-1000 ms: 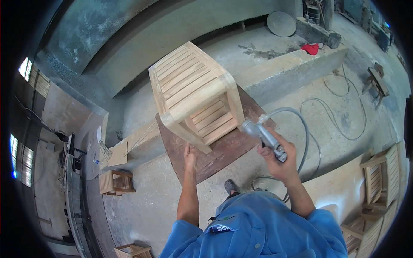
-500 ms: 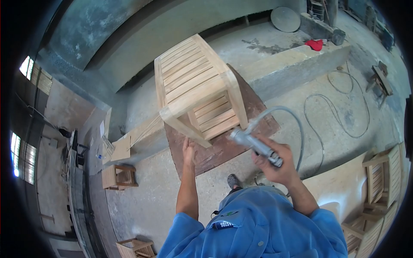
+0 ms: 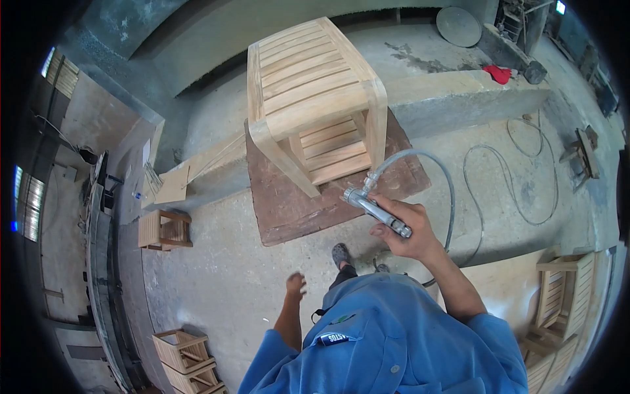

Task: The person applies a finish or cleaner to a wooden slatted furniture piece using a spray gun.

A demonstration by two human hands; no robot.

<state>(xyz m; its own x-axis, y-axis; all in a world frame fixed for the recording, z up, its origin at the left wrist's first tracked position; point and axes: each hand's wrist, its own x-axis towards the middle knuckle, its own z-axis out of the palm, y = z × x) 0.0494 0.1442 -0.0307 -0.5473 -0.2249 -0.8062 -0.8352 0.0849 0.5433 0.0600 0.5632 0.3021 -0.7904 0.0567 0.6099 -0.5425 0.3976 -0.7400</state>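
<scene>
My right hand (image 3: 410,226) is wrapped around a metal spray gun (image 3: 377,211), its head pointing toward the stool. A clear grey hose (image 3: 449,177) loops from the gun's far end round to the right and down behind my forearm. The slatted wooden stool (image 3: 315,79), with a lower slatted shelf (image 3: 336,154), stands upright on a reddish-brown board (image 3: 295,220), just beyond the gun. My left hand (image 3: 296,285) hangs over the floor near my body, apart from the stool. Its fingers are loosely bent and hold nothing.
Small wooden stools stand at left (image 3: 165,230) and lower left (image 3: 182,351); more slatted furniture (image 3: 564,289) is at right. Hose coils (image 3: 512,177) lie on the floor. A concrete ledge (image 3: 459,102) bears a red cloth (image 3: 497,73). My foot (image 3: 341,254) is near the board.
My left hand has let go of the stool's leg and drawn back toward my body. The spray gun has shifted slightly in my right hand's grip area, and the view has tilted.
</scene>
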